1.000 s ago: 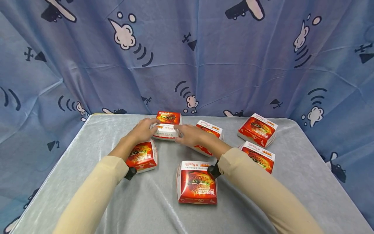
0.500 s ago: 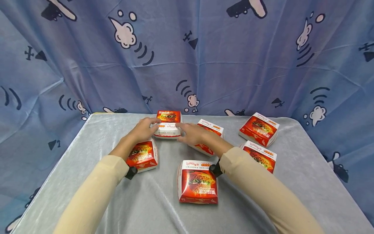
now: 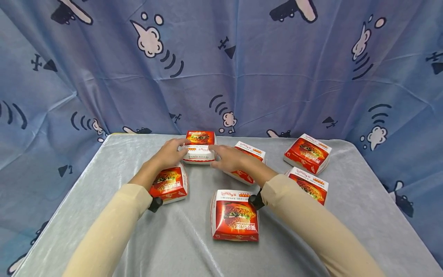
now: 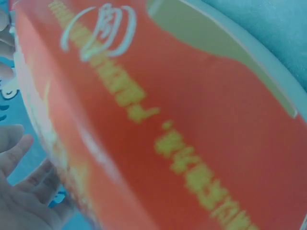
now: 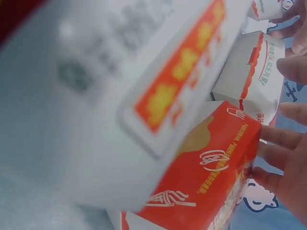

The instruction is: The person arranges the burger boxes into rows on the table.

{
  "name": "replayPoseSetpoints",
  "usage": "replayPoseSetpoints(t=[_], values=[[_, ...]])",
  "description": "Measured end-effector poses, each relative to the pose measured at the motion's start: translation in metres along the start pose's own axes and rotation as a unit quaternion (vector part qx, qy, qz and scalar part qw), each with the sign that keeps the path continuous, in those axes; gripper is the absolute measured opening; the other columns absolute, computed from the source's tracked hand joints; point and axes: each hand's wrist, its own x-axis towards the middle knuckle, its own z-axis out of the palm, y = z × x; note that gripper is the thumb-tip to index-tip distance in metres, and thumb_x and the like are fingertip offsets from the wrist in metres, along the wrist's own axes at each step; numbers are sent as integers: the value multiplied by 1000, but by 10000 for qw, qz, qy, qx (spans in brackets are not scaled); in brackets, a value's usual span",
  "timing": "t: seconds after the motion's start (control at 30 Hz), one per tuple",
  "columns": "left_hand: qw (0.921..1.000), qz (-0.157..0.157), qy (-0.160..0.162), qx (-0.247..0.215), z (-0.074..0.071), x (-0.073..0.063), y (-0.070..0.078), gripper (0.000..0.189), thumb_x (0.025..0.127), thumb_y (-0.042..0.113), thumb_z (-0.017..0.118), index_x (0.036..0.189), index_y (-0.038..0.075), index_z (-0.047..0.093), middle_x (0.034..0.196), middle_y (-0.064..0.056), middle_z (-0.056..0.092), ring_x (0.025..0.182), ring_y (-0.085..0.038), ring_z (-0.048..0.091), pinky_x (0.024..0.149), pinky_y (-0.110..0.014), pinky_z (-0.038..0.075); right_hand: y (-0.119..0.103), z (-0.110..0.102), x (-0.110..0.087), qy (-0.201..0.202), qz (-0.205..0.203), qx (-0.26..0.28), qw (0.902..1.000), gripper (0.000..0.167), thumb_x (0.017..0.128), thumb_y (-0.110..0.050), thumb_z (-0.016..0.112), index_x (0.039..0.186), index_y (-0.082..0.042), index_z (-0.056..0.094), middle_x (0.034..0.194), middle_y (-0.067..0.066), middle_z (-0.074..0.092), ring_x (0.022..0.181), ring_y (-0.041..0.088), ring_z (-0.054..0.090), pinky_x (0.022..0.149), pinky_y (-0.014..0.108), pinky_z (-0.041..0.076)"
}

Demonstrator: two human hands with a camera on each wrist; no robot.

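Note:
At the far edge of the table stands a red and white burger box [image 3: 200,147] with a burger printed on its lid. My left hand [image 3: 169,154] is at its left side, thumb and fingers extended toward it. Opposite, my right hand [image 3: 228,158] reaches the box's right side with its fingertips. Contact on either side is hard to confirm. Below my left wrist lies another burger box [image 3: 169,184], which fills much of the left wrist view. Under my right hand, a further burger box [image 3: 250,151] is partly covered. In the right wrist view my right hand [image 5: 288,163] has loosely extended fingers.
A burger box [image 3: 235,215] sits at the near middle, beside my right wrist. Two more stand on the right: a rear box [image 3: 308,153] and a front box [image 3: 308,185] partly behind my sleeve. A grey cloth covers the table [image 3: 180,246]; a blue patterned curtain [image 3: 221,77] hangs behind.

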Motion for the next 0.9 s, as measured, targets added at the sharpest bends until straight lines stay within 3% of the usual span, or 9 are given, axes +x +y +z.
replayPoseSetpoints(t=[0.17, 0.47, 0.73, 0.9], values=[[9998, 33, 155, -99, -8, -8, 0, 43, 102, 15, 49, 143, 2, 51, 138, -27, 52, 120, -39, 54, 103, -54, 41, -1, -2, -6, 131, -166, 177, 9996, 70, 99, -27, 59, 158, -11, 25, 156, 17, 35, 145, 30, 32, 115, 48, 29], [9996, 200, 176, -58, -19, -29, -15, 47, 99, 17, 57, 143, 2, 51, 141, -24, 52, 115, -41, 59, 98, -54, 46, -6, -4, -28, 335, -540, 494, 9968, 70, 98, -29, 60, 158, -11, 27, 158, 15, 32, 146, 28, 29, 115, 50, 30], [9990, 186, 215, -347, -28, -57, -38, 48, 97, 20, 63, 141, 3, 54, 140, -20, 55, 128, -44, 49, 104, -61, 38, -4, 0, -40, 253, -832, 1125, 9898, 72, 97, -28, 63, 157, -11, 28, 155, 14, 36, 128, 28, 49, 106, 47, 41], [9985, 138, 16, -524, -29, -72, -47, 53, 96, 26, 65, 142, 3, 54, 143, -20, 53, 131, -45, 46, 103, -64, 38, -2, 3, -47, 90, -934, 1326, 9867, 72, 97, -28, 62, 157, -8, 28, 156, 17, 35, 129, 35, 51, 106, 48, 42]])
